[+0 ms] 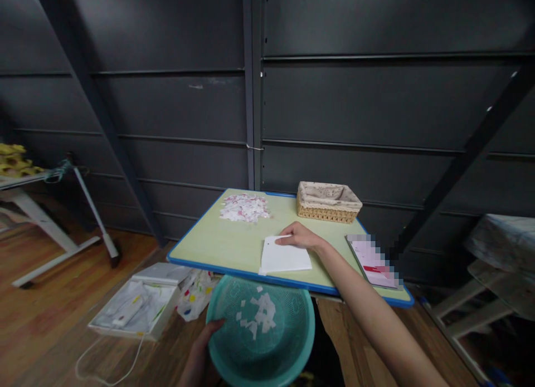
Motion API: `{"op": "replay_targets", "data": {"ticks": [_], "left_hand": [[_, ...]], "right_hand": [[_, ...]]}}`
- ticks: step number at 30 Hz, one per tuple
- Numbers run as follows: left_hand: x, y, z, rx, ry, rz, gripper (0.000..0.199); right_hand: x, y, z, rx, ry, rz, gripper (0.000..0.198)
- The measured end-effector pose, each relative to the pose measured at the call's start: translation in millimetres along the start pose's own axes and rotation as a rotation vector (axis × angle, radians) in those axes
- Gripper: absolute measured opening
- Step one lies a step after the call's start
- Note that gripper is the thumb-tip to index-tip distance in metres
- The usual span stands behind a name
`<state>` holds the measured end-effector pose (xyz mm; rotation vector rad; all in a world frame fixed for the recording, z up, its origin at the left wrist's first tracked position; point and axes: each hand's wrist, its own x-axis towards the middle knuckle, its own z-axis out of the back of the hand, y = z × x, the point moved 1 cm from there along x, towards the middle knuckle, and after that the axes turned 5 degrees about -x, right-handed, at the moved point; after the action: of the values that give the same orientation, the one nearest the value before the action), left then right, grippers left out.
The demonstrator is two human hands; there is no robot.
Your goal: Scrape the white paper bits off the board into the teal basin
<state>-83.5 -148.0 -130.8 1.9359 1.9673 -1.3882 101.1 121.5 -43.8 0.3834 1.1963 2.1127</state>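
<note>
Dark metal panels form the far wall (188,103) behind a pale green table (221,242) edged in blue. On its far left lies a heap of small white and pink paper scraps (244,207); a cloth-lined wicker basket (328,213) stands on the far right, its floor hidden from me. The white paper (286,260) lies at the table's near edge, with the right hand (303,236) on its far side, thumb on top and fingers bent; whether they pinch or only press, I cannot tell. Just below that edge, the left hand (208,332) grips the left rim of a teal plastic sieve basket (288,345), in which loose white pieces (264,313) are scattered.

I'd judge the work partway along: some pieces are already in the sieve, while the far-left heap remains on the table and the paper under the right hand looks whole.
</note>
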Motion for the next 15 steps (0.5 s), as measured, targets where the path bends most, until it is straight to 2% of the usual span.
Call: {"op": "replay_targets", "data": {"ticks": [4,8,12,15], "left_hand": [[-1,-2,0,-0.003,-0.013,0.017,0.066],[-2,-4,-2,-0.012,-0.020,0.028,0.069],[-2,-3,-2,-0.014,-0.023,0.030,0.069],[-3,-3,1,-0.021,-0.020,0.020,0.070]], "right_hand": [[-2,6,-3,0.104,0.017,0.007,0.041],[-5,9,4,0.155,-0.130,-0.038,0.038],[-6,10,10,0.118,-0.165,-0.059,0.032],[-7,6,20,0.173,-0.297,-0.094,0.032]]}}
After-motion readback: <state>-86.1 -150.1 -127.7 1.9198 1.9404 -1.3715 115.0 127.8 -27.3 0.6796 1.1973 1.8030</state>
